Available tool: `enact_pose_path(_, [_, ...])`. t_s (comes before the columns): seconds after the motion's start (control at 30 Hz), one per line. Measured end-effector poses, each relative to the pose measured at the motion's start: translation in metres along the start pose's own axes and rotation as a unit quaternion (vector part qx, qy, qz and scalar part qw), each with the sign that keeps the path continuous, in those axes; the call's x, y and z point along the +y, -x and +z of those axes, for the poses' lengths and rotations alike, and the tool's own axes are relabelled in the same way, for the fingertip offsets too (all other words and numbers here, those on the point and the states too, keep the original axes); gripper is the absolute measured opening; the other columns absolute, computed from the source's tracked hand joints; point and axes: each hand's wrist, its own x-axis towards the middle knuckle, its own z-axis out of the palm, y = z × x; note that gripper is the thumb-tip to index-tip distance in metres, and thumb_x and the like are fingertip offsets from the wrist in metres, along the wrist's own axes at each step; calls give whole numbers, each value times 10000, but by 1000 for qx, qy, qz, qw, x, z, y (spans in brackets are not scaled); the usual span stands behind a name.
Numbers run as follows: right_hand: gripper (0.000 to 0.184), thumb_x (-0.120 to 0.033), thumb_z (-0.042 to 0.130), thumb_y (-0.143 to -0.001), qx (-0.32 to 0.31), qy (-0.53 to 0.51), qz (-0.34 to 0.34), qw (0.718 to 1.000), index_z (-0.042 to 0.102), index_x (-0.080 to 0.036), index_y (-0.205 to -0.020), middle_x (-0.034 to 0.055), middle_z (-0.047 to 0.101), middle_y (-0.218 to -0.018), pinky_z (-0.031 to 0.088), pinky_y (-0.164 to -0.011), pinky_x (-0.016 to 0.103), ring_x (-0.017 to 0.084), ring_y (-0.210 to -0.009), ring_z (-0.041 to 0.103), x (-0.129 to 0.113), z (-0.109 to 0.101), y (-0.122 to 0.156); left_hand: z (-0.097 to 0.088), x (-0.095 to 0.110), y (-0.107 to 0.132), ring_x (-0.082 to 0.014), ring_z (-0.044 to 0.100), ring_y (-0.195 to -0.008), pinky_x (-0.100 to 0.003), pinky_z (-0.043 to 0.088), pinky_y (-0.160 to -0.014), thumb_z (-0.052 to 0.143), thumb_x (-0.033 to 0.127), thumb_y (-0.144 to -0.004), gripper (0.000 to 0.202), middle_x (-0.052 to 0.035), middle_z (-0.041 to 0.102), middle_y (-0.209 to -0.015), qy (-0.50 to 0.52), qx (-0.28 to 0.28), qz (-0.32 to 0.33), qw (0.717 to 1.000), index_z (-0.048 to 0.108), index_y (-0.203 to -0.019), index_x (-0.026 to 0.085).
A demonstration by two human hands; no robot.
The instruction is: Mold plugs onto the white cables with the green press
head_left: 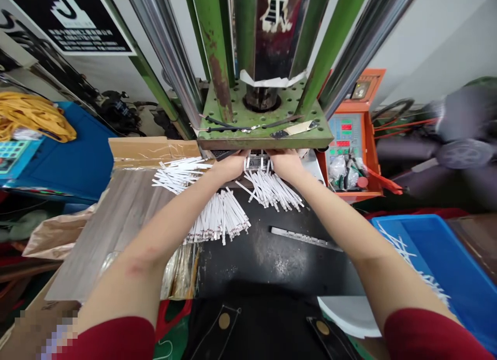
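Left grip (233, 166), right grip (288, 163) flank metal fixture (256, 162) | under green plate (267, 142) | opening, hold: I can't tell

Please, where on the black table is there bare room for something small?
The black table looks bare, though dusty, between the notched metal strip and the apron. A smaller patch lies behind that strip. It is crowded farther back: white strips lie in piles, and the left hand and right hand reach under the green plate.
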Motion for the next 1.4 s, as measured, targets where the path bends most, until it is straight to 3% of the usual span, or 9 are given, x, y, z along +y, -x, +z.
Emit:
enact_pose_path(0.17, [546, -120, 364, -935, 1, 32, -9, 999, 544, -204, -1444, 149, 613, -1388, 350, -1064, 576, 366, -1237, 526, -14, -5, 5, -1, 17, 1, -255, 547, -1309, -385, 463, -1072, 365, 175, -969, 589, -79, 533, -1481, -2, -5, -11, 1000, 352, -1545, 297])
enact_pose_path(0.33, [561, -99, 345, -931, -19, 38, -8, 999, 513, -149, -1464, 189, 596, -1395, 376, -1035, 573, 382, -1214, 545, -13, -10, 0, -2, 17, 5, -255, 459, -1384, -353, 418, -1127, 451, 254, -975, 583, -73, 365, -1607, -8, 11, 32, 999, 353, -1549, 246])
enact_pose_path(0.83, [574, -59, 334, -902, -29, 60, -39, 997, 484, 2, -1453, 257, 479, -1489, 308, -1125, 632, 418, -1372, 443, -27, -6, -10, 6, 24, 5, -292, 576, -1233, -420, 494, -998, 344, 151, -986, 579, -129, 485, -1494, -67, 39, -14, 997, 334, -1555, 257])
enact_pose_path(1.07, [647, -16, 395, -859, -92, -12, 0, 996, 487, -159, -1483, 133, 481, -1528, 337, -1145, 598, 355, -1407, 433, -7, -35, 3, -5, 28, 8, -330, 455, -1382, -492, 398, -1123, 401, 107, -939, 680, -106, 356, -1603, -27, 29, -13, 999, 272, -1588, 262])
enact_pose_path(1.13, [665, -10, 401, -844, -73, -91, 12, 993, 450, -128, -1497, 156, 483, -1522, 364, -1147, 567, 330, -1411, 435, -3, -56, 43, -15, 30, 42, -319, 362, -1453, -483, 356, -1166, 434, 77, -901, 755, -129, 299, -1631, 28, 48, 2, 998, 209, -1608, 217])
enact_pose_path(1.2, [565, -54, 364, -901, -44, -224, -16, 973, 482, -101, -1452, 178, 578, -1423, 481, -1070, 481, 274, -1293, 563, -4, -74, 113, -22, 31, 105, -264, 332, -1476, -435, 361, -1174, 426, 76, -898, 743, -134, 314, -1625, 121, 59, 42, 990, 222, -1602, 195])
enact_pose_path(1.3, [396, -188, 359, -993, -285, -412, -172, 848, 657, -264, -1242, 38, 750, -1115, 612, -821, 310, 165, -939, 728, -13, -73, 247, -11, 26, 230, -187, 638, -1182, -360, 530, -988, 375, 198, -982, 502, -64, 645, -1356, 273, -155, 128, 941, 509, -1454, 304])
enact_pose_path(1.33, [380, -203, 387, -990, -334, -407, -177, 831, 681, -305, -1207, 12, 770, -1033, 622, -767, 298, 165, -872, 743, -16, -61, 289, 0, 23, 268, -185, 680, -1104, -344, 551, -936, 366, 223, -994, 457, -40, 688, -1291, 284, -241, 120, 920, 589, -1376, 338])
enact_pose_path(1.4, [306, -281, 480, -954, -286, -336, -78, 894, 723, -348, -1129, 33, 784, -934, 635, -640, 336, 238, -788, 762, -23, -25, 353, 30, 17, 323, -240, 714, -1043, -359, 560, -873, 432, 266, -963, 369, -50, 749, -1154, 220, -324, 23, 920, 700, -1213, 306])
